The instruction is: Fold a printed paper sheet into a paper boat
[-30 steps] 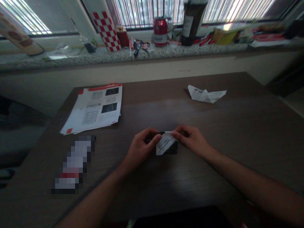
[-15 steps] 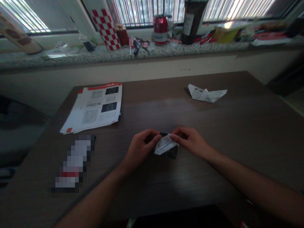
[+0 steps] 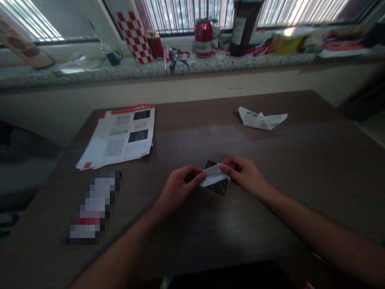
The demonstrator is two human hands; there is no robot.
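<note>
Two hands on it?
— Yes. The left hand (image 3: 177, 188) pinches the folded paper (image 3: 215, 180) on one side and the right hand (image 3: 245, 176) pinches the other, low over the table (image 3: 210, 136).
Is it heavy?
— It looks light, thin and easy to crush. Holding the edges is best.
What's in the checked cup (image 3: 134, 36) and the red can (image 3: 203, 38)?
— I can't see inside.

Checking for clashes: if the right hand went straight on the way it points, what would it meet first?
The folded paper that the right hand pinches; just beyond, likely the left hand.

Small folded printed paper (image 3: 215, 179), tilted, pinched at both ends
</note>
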